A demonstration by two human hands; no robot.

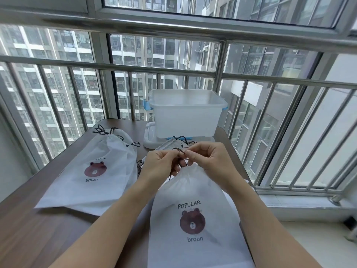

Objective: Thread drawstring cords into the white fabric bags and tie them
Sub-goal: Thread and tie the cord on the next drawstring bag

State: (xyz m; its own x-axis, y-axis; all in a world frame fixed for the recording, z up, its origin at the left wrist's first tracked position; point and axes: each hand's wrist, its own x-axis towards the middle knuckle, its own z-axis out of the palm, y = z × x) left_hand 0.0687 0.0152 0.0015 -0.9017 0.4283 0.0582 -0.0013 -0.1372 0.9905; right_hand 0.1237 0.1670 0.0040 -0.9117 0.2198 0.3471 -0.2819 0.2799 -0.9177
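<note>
Two hands meet over the gathered mouth of a white bag point(195, 219) printed with a bear, which lies at the near edge of a brown table point(38, 225) beside a railed balcony window point(173, 55); the left hand point(162, 163) and the right hand point(208, 159), fingers curled, both pinch the dark cord point(180, 150) above the bag's neck, knuckles nearly touching; to the left lies a stack of finished bags point(96, 171) with cords knotted; behind the hands stands a translucent plastic bin point(185, 115) on its lid point(149, 138), more bags partly hidden between.
</note>
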